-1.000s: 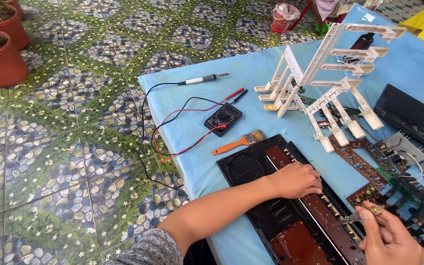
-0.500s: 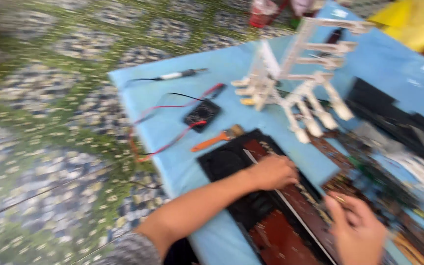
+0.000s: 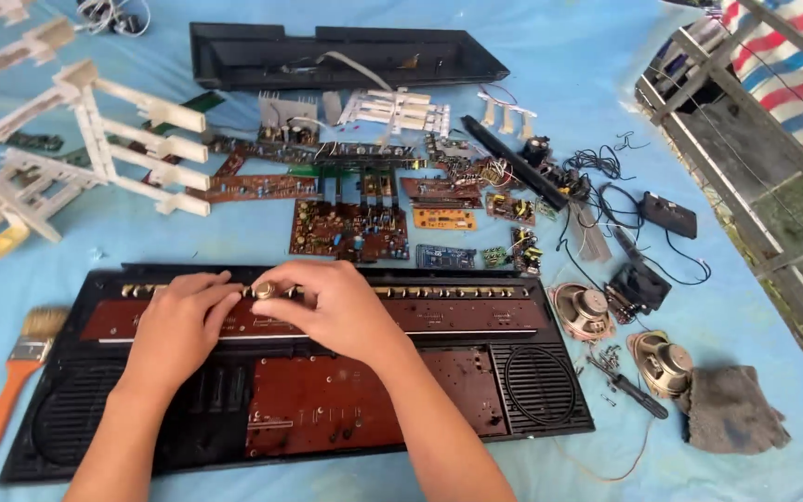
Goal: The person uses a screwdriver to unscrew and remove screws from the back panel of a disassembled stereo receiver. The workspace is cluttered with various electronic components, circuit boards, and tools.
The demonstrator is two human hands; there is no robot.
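Brass knob (image 3: 264, 290) sits pinched in the right hand (image 3: 332, 305) on the black front panel's (image 3: 532, 409) control row, left hand (image 3: 178, 321) pressing flat beside it. A slip could send it rolling among the circuit boards (image 3: 350, 230).

Both hands rest on an opened black panel (image 3: 327, 409) at lower centre; the right hand (image 3: 332, 302) pinches a brass knob (image 3: 264, 290), the left hand (image 3: 178, 321) beside it. Circuit boards (image 3: 350, 230) lie above, speakers (image 3: 583, 311) right, a brush (image 3: 13, 372) left.
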